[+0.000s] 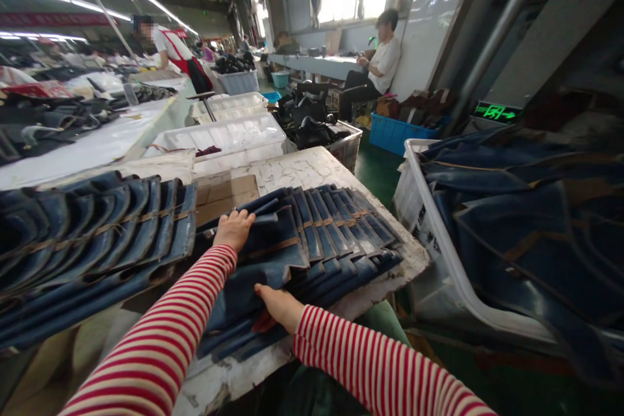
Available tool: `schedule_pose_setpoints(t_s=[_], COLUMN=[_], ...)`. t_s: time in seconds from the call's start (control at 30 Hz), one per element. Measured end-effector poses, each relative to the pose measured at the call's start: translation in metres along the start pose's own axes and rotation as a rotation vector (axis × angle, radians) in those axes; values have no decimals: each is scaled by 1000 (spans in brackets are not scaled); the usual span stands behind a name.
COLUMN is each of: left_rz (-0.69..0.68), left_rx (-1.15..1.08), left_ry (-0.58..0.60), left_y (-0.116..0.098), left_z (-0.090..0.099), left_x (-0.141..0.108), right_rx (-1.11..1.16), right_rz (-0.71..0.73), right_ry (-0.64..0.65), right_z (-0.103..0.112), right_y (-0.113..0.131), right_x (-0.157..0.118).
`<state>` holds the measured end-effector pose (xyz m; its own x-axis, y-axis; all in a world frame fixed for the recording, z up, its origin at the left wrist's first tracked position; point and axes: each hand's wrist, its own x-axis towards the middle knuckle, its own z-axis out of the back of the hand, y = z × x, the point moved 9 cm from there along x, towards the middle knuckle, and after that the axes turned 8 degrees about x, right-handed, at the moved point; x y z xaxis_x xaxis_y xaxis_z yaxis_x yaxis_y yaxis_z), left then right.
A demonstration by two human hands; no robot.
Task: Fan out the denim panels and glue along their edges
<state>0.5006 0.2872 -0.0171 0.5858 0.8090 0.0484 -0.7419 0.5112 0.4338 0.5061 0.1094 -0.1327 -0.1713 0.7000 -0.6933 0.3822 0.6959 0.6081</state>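
Observation:
My left hand (234, 229) is closed over the upper left edge of a dark blue, leather-like panel (270, 244) with a brown strip across it. Lower down, my right hand (277, 305) grips the near edge of the same panel, thumb on top and the other fingers mostly hidden beneath. To the right of both hands, a fanned row of similar blue panels (336, 221) overlaps on the worn white table (297, 169). Another overlapping row of blue pieces (107, 227), crossed by brown strips, lies to the left.
A grey-white bin (468, 279) heaped with blue pieces stands at the right. Cardboard (227, 195) lies behind my left hand. Beyond the table are white trays (224, 136), a crate of black items (312, 117) and a blue crate (397, 133). Two people are further back.

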Motion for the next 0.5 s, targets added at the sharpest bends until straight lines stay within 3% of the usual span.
schedule_pose_setpoints(t_s=[0.2, 0.37, 0.5], left_rz=[-52, -49, -9], left_rx=[-34, -60, -83], left_ry=[-124, -100, -25], left_y=[-3, -6, -7], left_z=[22, 19, -1], left_x=[5, 13, 14], right_rx=[256, 574, 480], right_rz=[-105, -122, -51], right_ry=[114, 271, 233], right_z=[-16, -49, -49], right_y=[7, 17, 11], right_x=[-9, -12, 1])
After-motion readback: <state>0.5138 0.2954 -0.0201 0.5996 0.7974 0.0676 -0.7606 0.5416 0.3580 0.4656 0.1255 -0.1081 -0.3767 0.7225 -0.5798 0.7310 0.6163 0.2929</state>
